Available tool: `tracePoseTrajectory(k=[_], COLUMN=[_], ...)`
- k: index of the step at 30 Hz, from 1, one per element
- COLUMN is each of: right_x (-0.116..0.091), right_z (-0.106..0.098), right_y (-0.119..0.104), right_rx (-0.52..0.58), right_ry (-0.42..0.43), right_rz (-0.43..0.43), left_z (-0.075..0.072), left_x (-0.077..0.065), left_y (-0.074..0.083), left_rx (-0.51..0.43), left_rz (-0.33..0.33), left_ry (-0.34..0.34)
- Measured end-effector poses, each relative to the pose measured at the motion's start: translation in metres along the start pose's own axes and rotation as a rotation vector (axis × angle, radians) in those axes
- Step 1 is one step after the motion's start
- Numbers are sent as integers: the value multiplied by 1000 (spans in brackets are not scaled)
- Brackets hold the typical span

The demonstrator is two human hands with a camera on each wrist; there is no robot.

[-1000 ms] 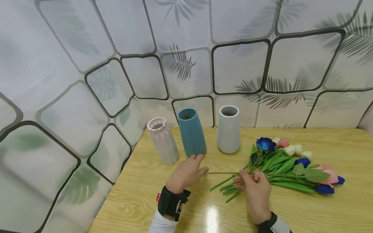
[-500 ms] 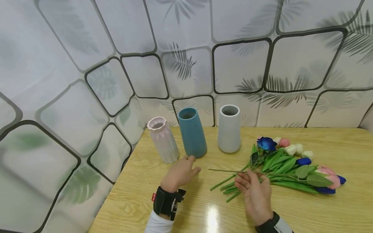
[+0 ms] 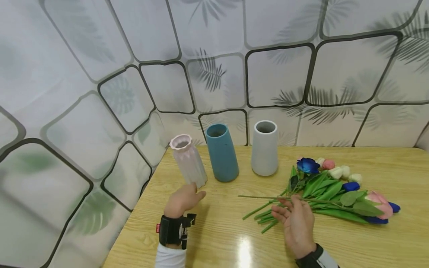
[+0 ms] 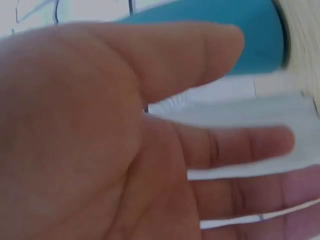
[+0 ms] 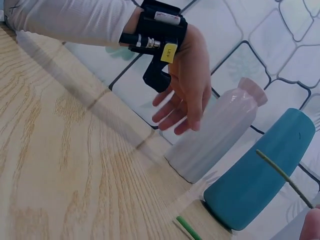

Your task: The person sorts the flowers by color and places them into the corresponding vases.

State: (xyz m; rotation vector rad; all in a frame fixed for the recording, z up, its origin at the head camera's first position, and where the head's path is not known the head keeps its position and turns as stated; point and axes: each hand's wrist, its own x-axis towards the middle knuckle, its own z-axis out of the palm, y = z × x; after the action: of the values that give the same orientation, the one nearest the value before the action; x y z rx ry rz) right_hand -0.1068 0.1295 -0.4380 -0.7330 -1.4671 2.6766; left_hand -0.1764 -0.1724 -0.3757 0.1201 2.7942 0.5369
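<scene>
My right hand (image 3: 296,225) pinches the thin green stem (image 3: 258,197) of an artificial flower with a large pink bloom (image 3: 378,203), lying over the other flowers. In the right wrist view the free end of the stem (image 5: 285,175) sticks out past a fingertip (image 5: 312,227). My left hand (image 3: 182,201) holds nothing; its fingers reach toward the base of a pale pink fluted vase (image 3: 189,163). The left wrist view shows its thumb and fingers (image 4: 240,145) spread in front of that vase (image 4: 260,111). A blue vase (image 3: 222,156) stands just to the right.
A white vase (image 3: 264,152) completes the row near the wall (image 3: 278,78). Right of it lies a bunch of artificial flowers, with green leaves (image 3: 330,190), a blue rose (image 3: 307,165) and white tulips (image 3: 336,172), on the wooden table (image 3: 140,230).
My left hand has moved left, from in front of the blue vase to the pink one. The right hand has turned its palm up, and the pinched stem has risen slightly.
</scene>
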Motion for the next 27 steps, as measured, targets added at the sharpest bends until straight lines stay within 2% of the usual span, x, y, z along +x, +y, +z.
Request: tracePoseTrajectory(k=[4,6,9,12,14,16,18,22,27], right_x=[0,0,1,2,3,4,5,4,1], right_z=[0,1,1,2,2,3,3,7,17], right_y=[1,1,0,0,-1,-2,-2,-1,0], right_rx=[-42,-32,-17,-40,-49,-50,-30,-18,-17], right_ry=[10,8,6,0,-9,-13,1,41,47], right_rz=[-7,-9,-6,-5,-1,0,-1,-35,-95], left_z=[-6,-8,-7,-5,-3,0,2,6,11], left_x=[0,2,8,17,23,28,32,40,51], left_y=[-15,-21,-28,-32,-33,-33,-32,-31,-29], left_rx=[-24,-61,-178,-337,-406,-460,-501,-623,-714], left_rz=[-94,-107,-52,74,151,196,188,128,141], left_ry=[35,78,160,259,313,358,386,434,491])
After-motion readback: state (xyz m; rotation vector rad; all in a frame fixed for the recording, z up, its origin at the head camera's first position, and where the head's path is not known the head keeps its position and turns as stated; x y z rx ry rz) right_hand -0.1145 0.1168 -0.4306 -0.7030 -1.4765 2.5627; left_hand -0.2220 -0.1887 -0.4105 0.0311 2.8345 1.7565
